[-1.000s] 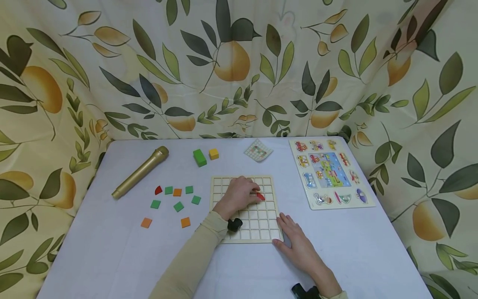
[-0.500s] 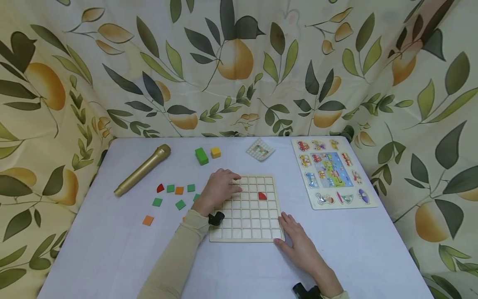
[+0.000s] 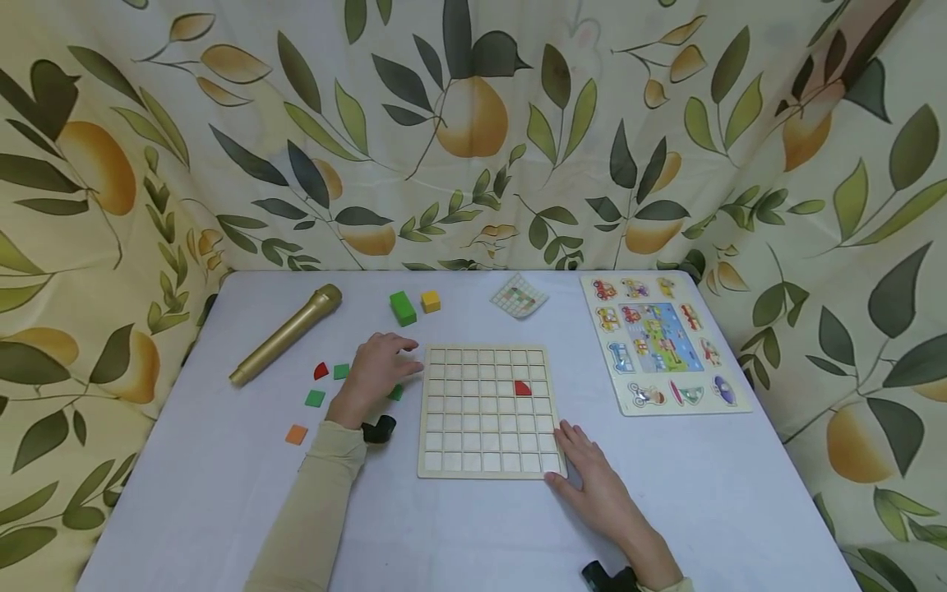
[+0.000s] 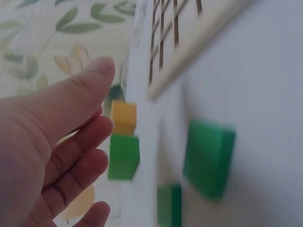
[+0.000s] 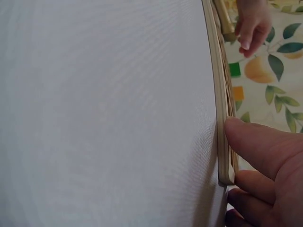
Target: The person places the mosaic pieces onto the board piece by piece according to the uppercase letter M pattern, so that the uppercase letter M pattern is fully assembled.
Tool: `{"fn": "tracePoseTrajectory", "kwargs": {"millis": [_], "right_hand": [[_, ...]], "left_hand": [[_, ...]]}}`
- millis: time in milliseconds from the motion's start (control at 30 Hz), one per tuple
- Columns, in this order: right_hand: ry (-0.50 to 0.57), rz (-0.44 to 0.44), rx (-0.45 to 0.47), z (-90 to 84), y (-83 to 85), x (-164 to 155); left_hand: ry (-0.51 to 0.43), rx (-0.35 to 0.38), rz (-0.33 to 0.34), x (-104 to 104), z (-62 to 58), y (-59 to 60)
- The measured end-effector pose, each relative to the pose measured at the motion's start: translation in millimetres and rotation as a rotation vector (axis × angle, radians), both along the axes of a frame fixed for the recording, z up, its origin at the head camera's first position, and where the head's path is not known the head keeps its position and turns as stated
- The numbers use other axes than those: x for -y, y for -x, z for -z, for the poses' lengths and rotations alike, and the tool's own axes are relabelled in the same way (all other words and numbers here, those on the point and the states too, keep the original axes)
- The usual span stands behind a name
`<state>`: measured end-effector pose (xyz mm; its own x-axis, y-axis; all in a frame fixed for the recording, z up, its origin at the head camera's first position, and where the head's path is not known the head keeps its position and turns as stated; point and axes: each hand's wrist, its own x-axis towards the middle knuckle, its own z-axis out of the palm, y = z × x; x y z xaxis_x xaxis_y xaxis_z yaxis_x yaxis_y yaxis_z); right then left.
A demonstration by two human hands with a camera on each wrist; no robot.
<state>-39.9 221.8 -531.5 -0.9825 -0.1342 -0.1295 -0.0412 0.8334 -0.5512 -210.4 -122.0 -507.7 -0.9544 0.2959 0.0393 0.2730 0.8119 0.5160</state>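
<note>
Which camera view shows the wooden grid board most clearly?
The head view: the whole grid board shows from above, with a red piece in one cell. The left wrist view shows only a blurred corner. The right wrist view shows only its edge, touched by the right hand.

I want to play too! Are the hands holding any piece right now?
No. The left hand hovers open over the green tiles. The right hand rests against the grid board's near right corner.

Two red quarter-round pieces (image 3: 522, 388) (image 3: 321, 371), three green tiles (image 3: 315, 399), one orange tile (image 3: 297, 434), two cubes (image 3: 402, 308), two boards (image 3: 486, 411).
</note>
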Motion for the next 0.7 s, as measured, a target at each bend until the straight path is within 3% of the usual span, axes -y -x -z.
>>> {"fn": "tracePoseTrajectory", "kwargs": {"millis": [233, 533, 700], "right_hand": [[0.012, -0.005, -0.007, 0.2, -0.1, -1], [0.014, 0.0, -0.005, 1.1, -0.2, -1], [0.004, 0.001, -0.007, 1.1, 0.1, 0]], "left_hand": [[-0.01, 0.016, -0.057, 26, 5.4, -3.3], [-0.009, 0.051, -0.071, 37, 8.5, -7.0], [0.006, 0.033, -0.075, 45, 13.7, -8.9]]}}
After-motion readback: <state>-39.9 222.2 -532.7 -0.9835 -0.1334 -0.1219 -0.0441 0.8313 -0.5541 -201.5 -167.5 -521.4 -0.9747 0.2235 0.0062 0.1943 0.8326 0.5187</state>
